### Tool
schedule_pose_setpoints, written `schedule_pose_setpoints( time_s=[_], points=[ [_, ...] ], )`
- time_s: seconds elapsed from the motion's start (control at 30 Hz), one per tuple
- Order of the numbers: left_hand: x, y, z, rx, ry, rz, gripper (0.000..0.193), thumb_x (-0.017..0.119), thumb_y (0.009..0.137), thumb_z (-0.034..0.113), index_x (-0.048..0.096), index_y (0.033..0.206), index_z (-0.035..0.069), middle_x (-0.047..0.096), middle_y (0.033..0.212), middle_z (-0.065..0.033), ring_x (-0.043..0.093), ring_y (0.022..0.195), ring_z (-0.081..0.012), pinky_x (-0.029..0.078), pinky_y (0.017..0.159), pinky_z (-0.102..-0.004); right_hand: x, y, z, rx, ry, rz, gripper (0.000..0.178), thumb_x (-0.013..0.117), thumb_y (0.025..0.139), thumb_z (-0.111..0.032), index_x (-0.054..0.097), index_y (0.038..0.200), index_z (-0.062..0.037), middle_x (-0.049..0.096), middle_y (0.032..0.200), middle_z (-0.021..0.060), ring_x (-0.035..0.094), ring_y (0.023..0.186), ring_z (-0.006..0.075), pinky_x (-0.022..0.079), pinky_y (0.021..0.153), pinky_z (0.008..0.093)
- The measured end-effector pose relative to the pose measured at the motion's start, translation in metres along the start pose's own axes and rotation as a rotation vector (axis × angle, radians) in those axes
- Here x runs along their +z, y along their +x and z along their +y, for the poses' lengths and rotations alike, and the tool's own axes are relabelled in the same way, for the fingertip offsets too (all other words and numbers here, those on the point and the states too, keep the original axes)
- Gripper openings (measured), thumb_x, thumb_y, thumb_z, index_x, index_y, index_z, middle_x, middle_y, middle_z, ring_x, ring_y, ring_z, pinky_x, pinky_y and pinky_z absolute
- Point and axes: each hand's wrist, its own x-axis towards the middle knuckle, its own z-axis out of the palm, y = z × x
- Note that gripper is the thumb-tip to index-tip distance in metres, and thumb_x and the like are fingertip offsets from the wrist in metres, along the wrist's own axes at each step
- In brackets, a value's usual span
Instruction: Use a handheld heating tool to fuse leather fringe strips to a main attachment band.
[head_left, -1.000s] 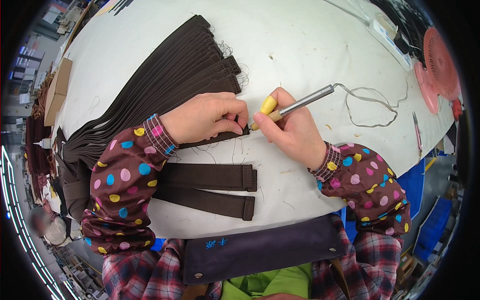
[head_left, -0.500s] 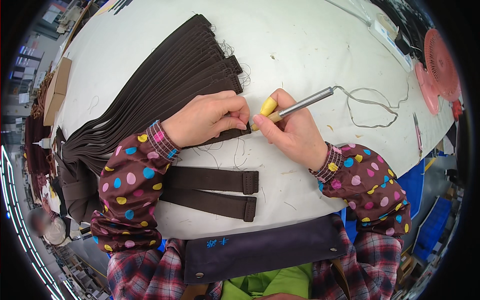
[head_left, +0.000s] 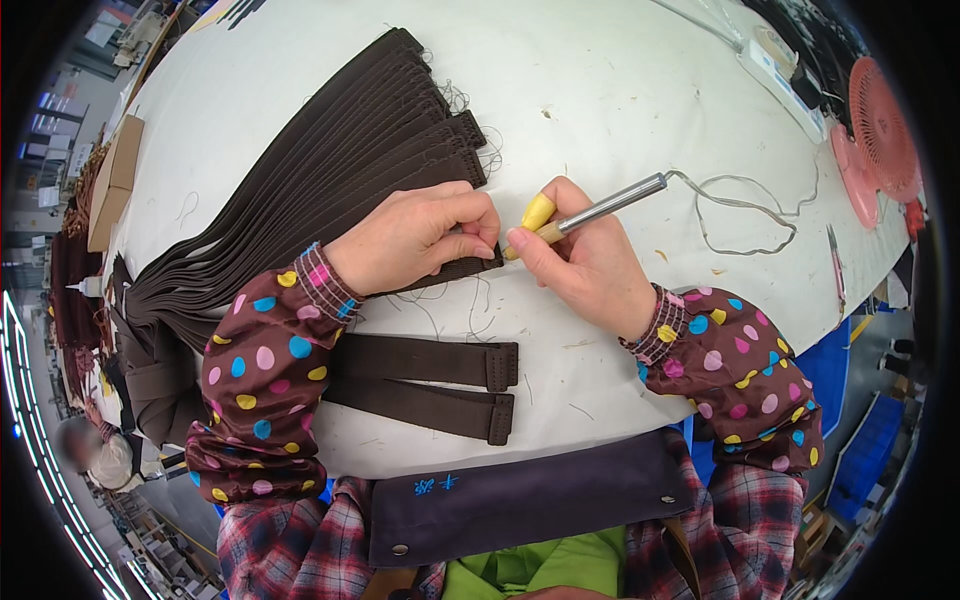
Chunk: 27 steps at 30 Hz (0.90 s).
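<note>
My left hand (head_left: 425, 232) pinches the end of a dark brown strap (head_left: 470, 267), the nearest one of a fanned bundle of straps (head_left: 330, 150). In my right hand (head_left: 590, 262) is a slim metal pen-shaped tool with a cord, like a soldering iron (head_left: 620, 197). Its tip end meets the strap's end beside my left fingertips; the exact contact is too small to tell. A yellow finger cover (head_left: 537, 211) sits on one right finger. Loose threads hang from several strap ends. Closer to me, two separate straps (head_left: 430, 360) lie with stitched ends pointing right.
The tool's grey cord (head_left: 745, 205) loops across the white table (head_left: 620, 400). At the right stand a pink fan (head_left: 883, 130) and a white power strip (head_left: 783, 88); tweezers (head_left: 836, 262) lie near that edge. A cardboard box (head_left: 115, 183) is at the left edge. Another person sits at lower left.
Almost nothing differs. My left forearm has shifted very slightly to the right; both hands keep their hold at the strap's end.
</note>
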Motion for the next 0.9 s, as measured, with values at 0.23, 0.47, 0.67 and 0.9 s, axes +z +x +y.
schedule_pose_setpoints(
  time_s=[0.23,0.47,0.67,0.9],
  points=[
    [0.002,-0.001,-0.003,0.046,0.025,0.03,0.009,0.061,0.087,0.015,0.056,0.088,0.007,0.054,0.084,-0.0036,0.059,0.064,-0.0147,0.049,0.053,-0.0271,0.0,0.0,-0.002,0.009,-0.006,-0.003,0.019,0.059,0.09,-0.012,0.043,0.087,-0.0045,0.051,0.07,-0.0005,0.046,0.056,0.0029,0.037,0.049,0.0189],
    [0.008,-0.004,-0.005,-0.115,-0.105,0.129,0.012,0.057,0.09,0.014,0.049,0.091,0.006,0.058,0.075,-0.0045,0.056,0.051,-0.0131,0.045,0.048,-0.026,0.001,0.003,0.002,-0.051,0.026,0.062,0.025,0.062,0.088,-0.018,0.042,0.086,-0.0027,0.056,0.063,0.0048,0.05,0.053,0.0075,0.039,0.048,0.0235],
    [0.011,-0.007,-0.01,-0.09,-0.158,0.181,0.01,0.051,0.093,0.012,0.044,0.092,0.005,0.06,0.073,-0.0052,0.054,0.048,-0.012,0.042,0.045,-0.026,0.002,0.013,0.007,-0.064,0.005,0.078,0.026,0.063,0.088,-0.019,0.042,0.086,-0.0028,0.053,0.063,0.0038,0.05,0.054,0.0079,0.039,0.049,0.0243],
    [0.013,-0.006,-0.011,-0.078,-0.186,0.193,0.01,0.051,0.093,0.012,0.044,0.092,0.005,0.06,0.073,-0.0044,0.053,0.047,-0.0113,0.042,0.045,-0.025,0.004,0.015,0.007,-0.088,-0.04,0.081,0.028,0.064,0.088,-0.021,0.043,0.087,-0.0022,0.054,0.063,0.0056,0.052,0.054,0.0107,0.041,0.05,0.0259]
  ],
)
